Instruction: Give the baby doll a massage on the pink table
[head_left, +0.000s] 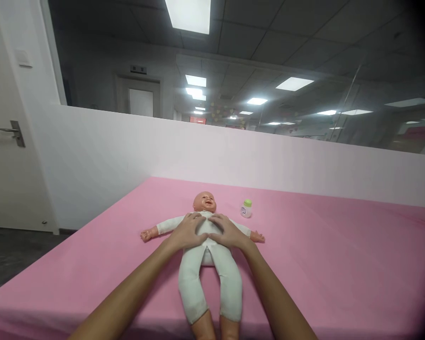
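Observation:
A baby doll with a white cloth body lies on its back, its head toward the wall and its arms spread to the sides. My left hand rests on the left side of the doll's chest, fingers extended and thumb pointing inward. On the other side of the chest lies my right hand, posed the same way. The two thumbs nearly meet over the belly. Neither hand grips anything. A small clear bottle with a green cap stands beside the doll's head, to the right.
A pink cloth covers the table under the doll. Behind it runs a white low wall with a glass window above. At the left is a door with a metal handle, and dark floor shows below it.

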{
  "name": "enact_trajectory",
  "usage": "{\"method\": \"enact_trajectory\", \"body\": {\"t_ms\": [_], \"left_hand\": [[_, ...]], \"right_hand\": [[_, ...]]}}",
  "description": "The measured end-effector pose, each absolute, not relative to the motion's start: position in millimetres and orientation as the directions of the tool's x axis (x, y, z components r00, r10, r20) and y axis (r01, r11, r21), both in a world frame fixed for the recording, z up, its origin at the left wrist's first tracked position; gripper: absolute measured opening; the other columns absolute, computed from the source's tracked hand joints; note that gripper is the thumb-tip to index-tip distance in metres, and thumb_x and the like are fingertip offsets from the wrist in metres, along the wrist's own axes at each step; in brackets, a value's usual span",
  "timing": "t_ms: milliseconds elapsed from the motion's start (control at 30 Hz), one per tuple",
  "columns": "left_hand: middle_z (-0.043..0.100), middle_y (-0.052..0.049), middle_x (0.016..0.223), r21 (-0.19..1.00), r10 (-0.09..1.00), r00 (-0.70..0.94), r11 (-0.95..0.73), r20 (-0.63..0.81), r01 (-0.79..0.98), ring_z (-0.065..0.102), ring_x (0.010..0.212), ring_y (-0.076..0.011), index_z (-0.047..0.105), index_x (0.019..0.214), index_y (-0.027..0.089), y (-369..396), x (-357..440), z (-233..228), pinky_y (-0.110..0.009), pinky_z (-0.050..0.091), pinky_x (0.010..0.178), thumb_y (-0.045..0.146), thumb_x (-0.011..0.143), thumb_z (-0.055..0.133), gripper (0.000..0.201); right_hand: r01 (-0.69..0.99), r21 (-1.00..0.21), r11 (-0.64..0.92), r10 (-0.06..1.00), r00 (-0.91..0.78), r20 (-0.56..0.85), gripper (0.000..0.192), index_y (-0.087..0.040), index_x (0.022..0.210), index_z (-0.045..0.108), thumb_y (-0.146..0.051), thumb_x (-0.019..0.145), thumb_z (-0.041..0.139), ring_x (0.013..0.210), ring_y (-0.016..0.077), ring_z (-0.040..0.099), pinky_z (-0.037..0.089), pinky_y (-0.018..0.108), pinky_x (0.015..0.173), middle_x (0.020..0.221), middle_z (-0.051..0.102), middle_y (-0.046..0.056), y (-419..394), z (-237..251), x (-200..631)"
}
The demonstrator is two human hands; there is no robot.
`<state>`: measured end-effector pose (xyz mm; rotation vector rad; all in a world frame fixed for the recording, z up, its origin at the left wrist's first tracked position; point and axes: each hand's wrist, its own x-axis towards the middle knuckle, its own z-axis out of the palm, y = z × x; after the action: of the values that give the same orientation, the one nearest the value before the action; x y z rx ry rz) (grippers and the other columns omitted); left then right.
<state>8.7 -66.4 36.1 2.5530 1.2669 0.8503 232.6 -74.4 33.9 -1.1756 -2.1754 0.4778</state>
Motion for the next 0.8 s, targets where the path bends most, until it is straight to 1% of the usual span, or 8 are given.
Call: {"method": "enact_trajectory", "body": {"t_ms": [67, 100, 233, 333, 433, 567, 700, 800], "left_hand": [[0.055, -0.012, 0.147, 0.384, 0.766, 0.519, -0.641, 0.38, 0.664, 0.044, 0.139, -0.0359, 0.061, 0.135, 0.023, -66, 7, 36, -0.05, 0.037, 0.113, 0.046, 0.086, 0.064, 0.055], [0.057, -0.012, 0.143, 0.386, 0.763, 0.524, -0.645, 0.379, 0.66, 0.046, 0.136, -0.0354, 0.062, 0.133, 0.023, -65, 8, 37, -0.049, 0.038, 0.112, 0.045, 0.086, 0.064, 0.052], [0.069, -0.009, 0.112, 0.406, 0.774, 0.458, -0.625, 0.438, 0.667, 0.06, 0.109, -0.0306, 0.068, 0.105, 0.021, -59, 15, 37, -0.042, 0.048, 0.092, 0.034, 0.082, 0.066, 0.027], [0.07, -0.007, 0.098, 0.412, 0.758, 0.406, -0.63, 0.511, 0.658, 0.061, 0.097, -0.0272, 0.066, 0.095, 0.02, -56, 19, 34, -0.037, 0.047, 0.083, 0.026, 0.078, 0.064, 0.017], [0.068, -0.005, 0.086, 0.409, 0.732, 0.343, -0.636, 0.589, 0.655, 0.06, 0.085, -0.0233, 0.062, 0.082, 0.02, -53, 17, 31, -0.034, 0.044, 0.077, 0.021, 0.081, 0.059, 0.003], [0.064, -0.001, 0.07, 0.465, 0.756, 0.286, -0.606, 0.589, 0.645, 0.056, 0.065, -0.0178, 0.059, 0.076, 0.021, -50, 7, 29, -0.03, 0.037, 0.064, 0.022, 0.083, 0.056, 0.008], [0.063, 0.001, 0.068, 0.498, 0.769, 0.305, -0.609, 0.562, 0.617, 0.055, 0.062, -0.0162, 0.057, 0.072, 0.021, -48, 0, 29, -0.028, 0.035, 0.06, 0.024, 0.084, 0.056, 0.012], [0.062, 0.001, 0.066, 0.483, 0.761, 0.319, -0.618, 0.564, 0.621, 0.053, 0.06, -0.0157, 0.056, 0.071, 0.021, -50, 0, 29, -0.028, 0.033, 0.059, 0.024, 0.085, 0.056, 0.014]], "right_hand": [[0.622, -0.567, 0.54, 0.84, -0.435, 0.324, 0.061, -0.029, 0.141, 0.057, -0.054, 0.086, 0.07, 0.137, 0.0318, 0.046, 0.038, 0.047, 0.113, 0.149, 0.05, 0.01, -74, 32, 235], [0.629, -0.558, 0.541, 0.84, -0.431, 0.329, 0.059, -0.029, 0.139, 0.058, -0.054, 0.087, 0.07, 0.135, 0.0318, 0.048, 0.038, 0.047, 0.111, 0.147, 0.053, 0.01, -73, 31, 235], [0.675, -0.516, 0.527, 0.847, -0.369, 0.382, 0.036, -0.024, 0.117, 0.068, -0.042, 0.086, 0.071, 0.113, 0.0289, 0.058, 0.045, 0.044, 0.098, 0.119, 0.066, 0.009, -66, 28, 226], [0.663, -0.522, 0.536, 0.835, -0.325, 0.445, 0.023, -0.023, 0.104, 0.069, -0.035, 0.085, 0.071, 0.102, 0.0257, 0.06, 0.046, 0.039, 0.089, 0.105, 0.069, 0.006, -63, 27, 219], [0.61, -0.526, 0.593, 0.787, -0.299, 0.54, 0.01, -0.024, 0.096, 0.07, -0.027, 0.089, 0.065, 0.095, 0.0227, 0.06, 0.046, 0.036, 0.086, 0.097, 0.07, 0.004, -61, 25, 220], [0.587, -0.51, 0.628, 0.738, -0.241, 0.63, 0.012, -0.023, 0.091, 0.07, -0.018, 0.088, 0.059, 0.096, 0.0227, 0.061, 0.046, 0.037, 0.089, 0.096, 0.07, 0.005, -56, 21, 231], [0.579, -0.575, 0.579, 0.771, -0.157, 0.618, 0.015, -0.022, 0.093, 0.071, -0.017, 0.087, 0.058, 0.087, 0.0212, 0.062, 0.049, 0.036, 0.082, 0.094, 0.07, 0.005, -50, 17, 239], [0.554, -0.598, 0.579, 0.787, -0.191, 0.586, 0.015, -0.023, 0.092, 0.071, -0.018, 0.086, 0.059, 0.085, 0.0199, 0.063, 0.049, 0.034, 0.079, 0.093, 0.069, 0.004, -51, 15, 239]]}}
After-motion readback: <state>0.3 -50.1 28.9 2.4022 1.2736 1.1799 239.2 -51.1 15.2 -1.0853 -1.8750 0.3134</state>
